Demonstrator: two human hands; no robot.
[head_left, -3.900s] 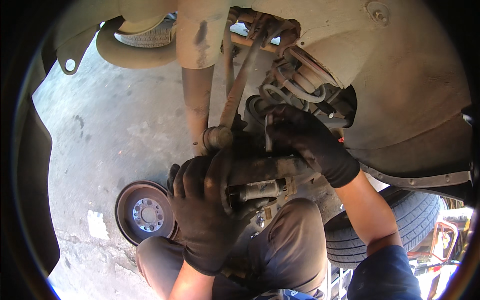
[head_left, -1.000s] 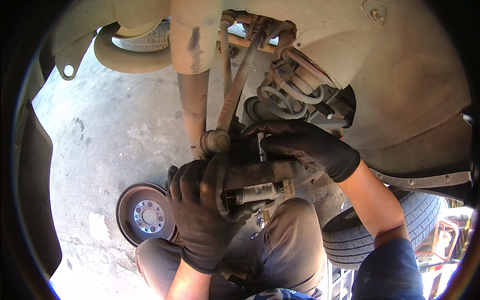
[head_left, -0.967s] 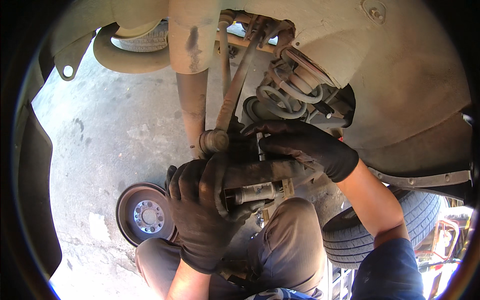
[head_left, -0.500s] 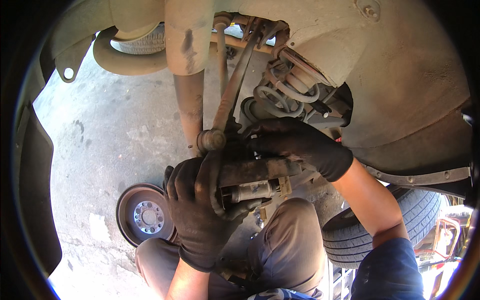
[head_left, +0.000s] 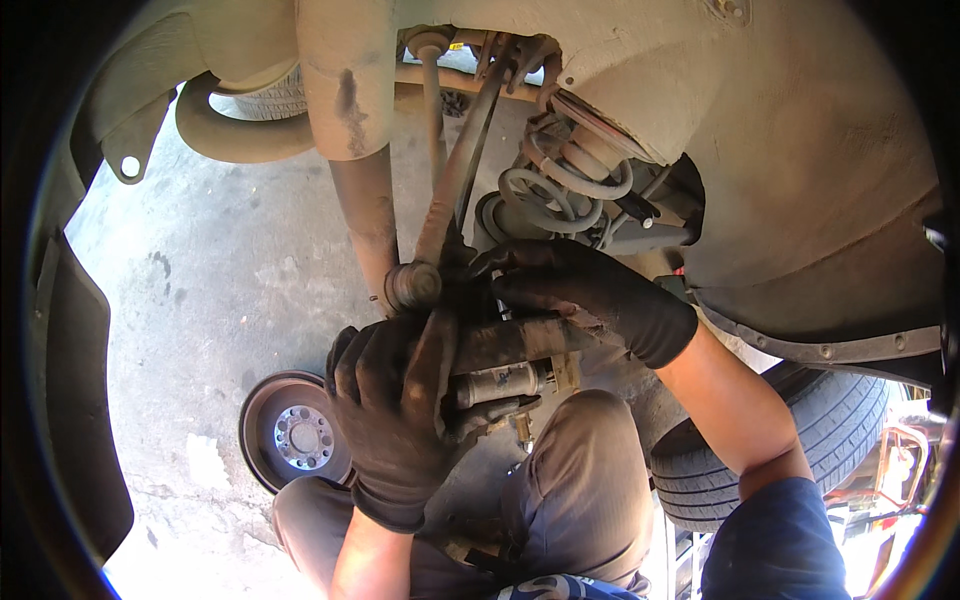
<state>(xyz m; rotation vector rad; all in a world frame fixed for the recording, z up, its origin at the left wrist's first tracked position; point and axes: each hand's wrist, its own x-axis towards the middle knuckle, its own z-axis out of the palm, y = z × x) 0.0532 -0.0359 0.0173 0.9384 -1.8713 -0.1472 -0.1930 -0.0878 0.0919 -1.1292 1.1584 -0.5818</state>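
Note:
My left hand (head_left: 390,415), in a black glove, is closed around the left end of a dark curved metal brake part (head_left: 515,340). Its thumb stretches along the underside, below a silver cylinder (head_left: 498,385). Beyond that part, my right hand (head_left: 595,295), also gloved in black, reaches in from the right with bent fingers. Its fingertips vanish among dark parts, so what they pinch is hidden. Just above the left hand sits the rounded joint (head_left: 414,286) of a long rusty rod (head_left: 465,160).
A shock absorber (head_left: 365,210) hangs left of the rod, and a coil spring (head_left: 560,190) stands behind my right hand. On the concrete floor (head_left: 220,290) lies a brake drum (head_left: 300,437). A tyre (head_left: 830,430) lies under my right forearm. The wheel arch (head_left: 810,200) curves overhead.
The view has shifted slightly, so the suspension parts sit a little farther left. Both hands stay at the brake part, with only small finger movement visible.

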